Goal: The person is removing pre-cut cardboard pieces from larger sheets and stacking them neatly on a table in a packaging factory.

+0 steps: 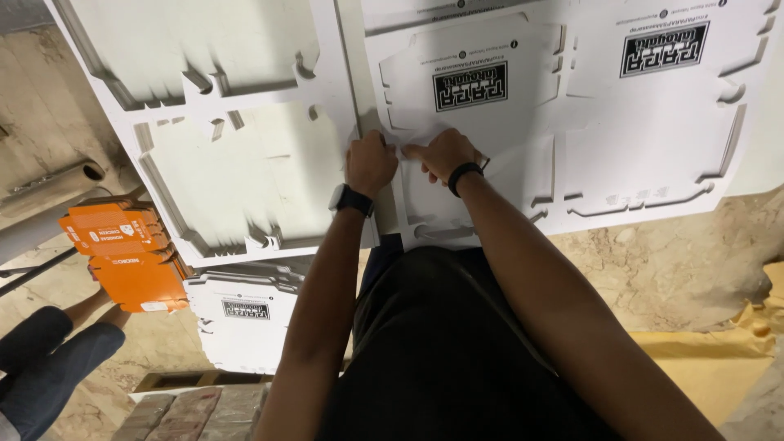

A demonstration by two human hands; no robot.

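— We stand over a mottled stone floor [686, 261]; white die-cut card sheets [245, 163] crowd the bench.
— Our left hand [370, 162] and right hand [441, 153] pinch the flat carton blank [482, 106] at its notched lower edge.
— Orange boxes [131, 253] hem our left.

Support: stone floor [686, 269].
On floor: white die-cut sheets [653, 147], punched-out frames [237, 171], blank stack [245, 318], brown paper [719, 359], grey pipe [41, 192].

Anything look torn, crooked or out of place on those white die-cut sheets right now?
No clear damage. Both hands, left hand and right hand, pinch the printed white sheet. The emptied sheet shows cut-out holes, not tears.
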